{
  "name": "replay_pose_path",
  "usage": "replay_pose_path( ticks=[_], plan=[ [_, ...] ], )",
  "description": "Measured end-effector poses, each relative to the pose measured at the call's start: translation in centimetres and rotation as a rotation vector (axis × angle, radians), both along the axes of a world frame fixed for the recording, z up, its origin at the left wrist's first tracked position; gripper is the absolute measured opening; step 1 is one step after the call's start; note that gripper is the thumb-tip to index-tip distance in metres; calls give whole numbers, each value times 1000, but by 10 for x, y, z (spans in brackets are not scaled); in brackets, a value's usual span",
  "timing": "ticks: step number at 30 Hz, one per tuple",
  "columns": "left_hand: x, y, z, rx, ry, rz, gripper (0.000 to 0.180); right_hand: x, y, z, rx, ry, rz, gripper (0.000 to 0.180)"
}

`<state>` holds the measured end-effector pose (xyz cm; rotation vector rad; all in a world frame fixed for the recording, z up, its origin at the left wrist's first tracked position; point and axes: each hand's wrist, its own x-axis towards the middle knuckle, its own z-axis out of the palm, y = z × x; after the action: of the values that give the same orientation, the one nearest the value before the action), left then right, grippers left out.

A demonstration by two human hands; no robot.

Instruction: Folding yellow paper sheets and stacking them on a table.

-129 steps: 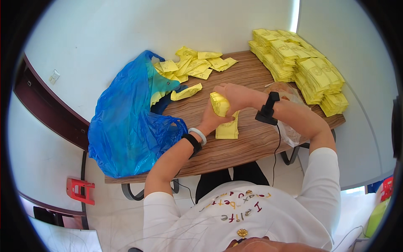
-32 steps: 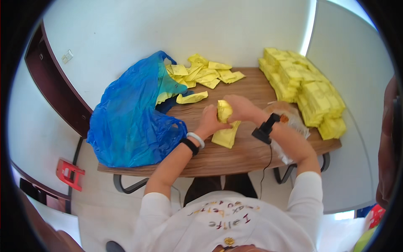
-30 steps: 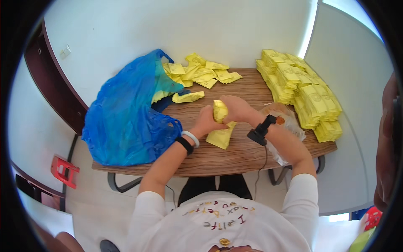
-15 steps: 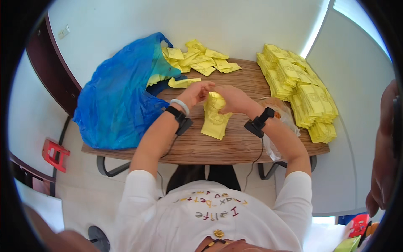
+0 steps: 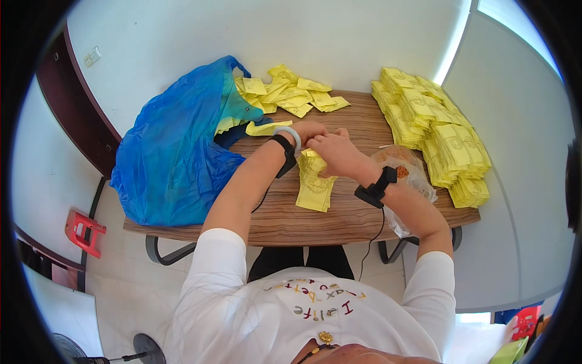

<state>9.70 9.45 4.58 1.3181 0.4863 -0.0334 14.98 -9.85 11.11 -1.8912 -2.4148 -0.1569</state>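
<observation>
A small stack of flat yellow packets stands out from under my hands, above the middle of the table. My right hand is closed round the upper part of the stack, its thumb down along the right side. At the stack's far end, my left hand meets the right one with its fingers bent in. Whatever those left fingers pinch is too small or hidden to make out. Just beyond my left wrist lies a single yellow packet, at the mouth of a big blue plastic bag.
Loose yellow packets lie heaped at the table's back. Neat piles of bundled yellow packets line its right side. A clear plastic bag with brownish contents rests beside my right forearm. A red stool is on the floor at left.
My left hand has moved right and turned inward, up against my right hand. The right hand still grips the yellow packets, and its fingers have bent toward the left ones.
</observation>
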Motion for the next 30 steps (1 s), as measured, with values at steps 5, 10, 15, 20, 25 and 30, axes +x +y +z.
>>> replay_pose_path(
  ticks=[5,10,15,20,25,30],
  plan=[
    [-28,7,-27,207,12,-6,10,12,6,-7,-4,100,36,69],
    [-72,18,-43,-132,52,78,15,22,19,-12,-24,243,-25,67],
    [-100,-32,-32,-51,-176,68,48,44,28,-19,48,356,-53,66],
    [-97,-61,-32,333,-170,169,73,41,36,-12,-71,374,-118,67],
    [-82,-52,-28,951,2,11,83,40,35,-13,11,344,-93,64],
    [-69,-49,-46,908,-298,53,83,45,32,-12,32,384,-76,66]
  ],
)
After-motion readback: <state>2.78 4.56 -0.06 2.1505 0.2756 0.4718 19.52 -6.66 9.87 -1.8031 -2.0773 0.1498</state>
